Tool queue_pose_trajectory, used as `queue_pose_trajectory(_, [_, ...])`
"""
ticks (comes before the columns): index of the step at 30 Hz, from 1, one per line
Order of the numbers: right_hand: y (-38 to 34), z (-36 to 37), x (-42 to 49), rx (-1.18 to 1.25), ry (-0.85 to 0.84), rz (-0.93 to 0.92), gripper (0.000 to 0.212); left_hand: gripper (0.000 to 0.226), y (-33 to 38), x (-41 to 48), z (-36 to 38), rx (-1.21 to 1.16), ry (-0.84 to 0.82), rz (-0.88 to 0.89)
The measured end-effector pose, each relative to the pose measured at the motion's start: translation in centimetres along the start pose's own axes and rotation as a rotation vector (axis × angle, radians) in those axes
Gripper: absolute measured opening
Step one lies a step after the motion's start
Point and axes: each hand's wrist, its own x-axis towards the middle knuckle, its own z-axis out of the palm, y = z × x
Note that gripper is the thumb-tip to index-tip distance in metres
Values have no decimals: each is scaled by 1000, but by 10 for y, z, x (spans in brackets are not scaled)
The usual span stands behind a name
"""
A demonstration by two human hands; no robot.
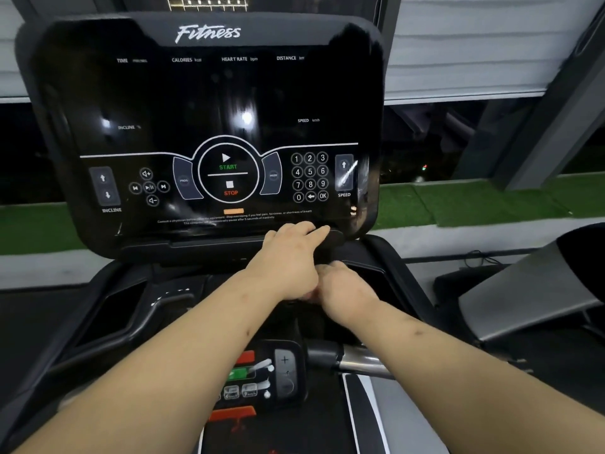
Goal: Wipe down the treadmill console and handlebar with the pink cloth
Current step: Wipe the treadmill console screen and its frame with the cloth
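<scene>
The left hand (288,260) lies with its fingers stretched out on a dark ledge (334,239) at the bottom edge of the console (209,119). The right hand (343,286) is just beside it and touches it. Its fingers curl down, and I cannot tell what they hold. A tiny pink bit (310,294) peeks out between the two hands, too small and blurry to say what it is. The console is black and shiny, with START, STOP and number keys. The silver handlebar (363,362) sits lower, under the right arm.
</scene>
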Motion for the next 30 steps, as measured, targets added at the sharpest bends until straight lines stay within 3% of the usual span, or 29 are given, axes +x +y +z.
queue_pose_trajectory(4, [-14,5,10,58,51,-12,27,91,1,-3,0,22,-1,-6])
queue_pose_trajectory(10, [35,11,-25,93,19,-53,15,92,-4,-3,3,37,-9,12])
queue_pose_trajectory(14, [45,11,-63,497,19,-4,51,92,-6,-4,3,21,-9,26])
queue_pose_trajectory(18, [36,12,-47,271,-13,-3,32,92,-5,-5,2,11,-9,24])
queue_pose_trajectory(27, [25,25,-6,99,2,-51,63,90,-6,-5,3,18,-5,16])
queue_pose_trajectory(30, [39,34,-19,95,-18,-54,64,89,-1,-5,3,35,9,0])
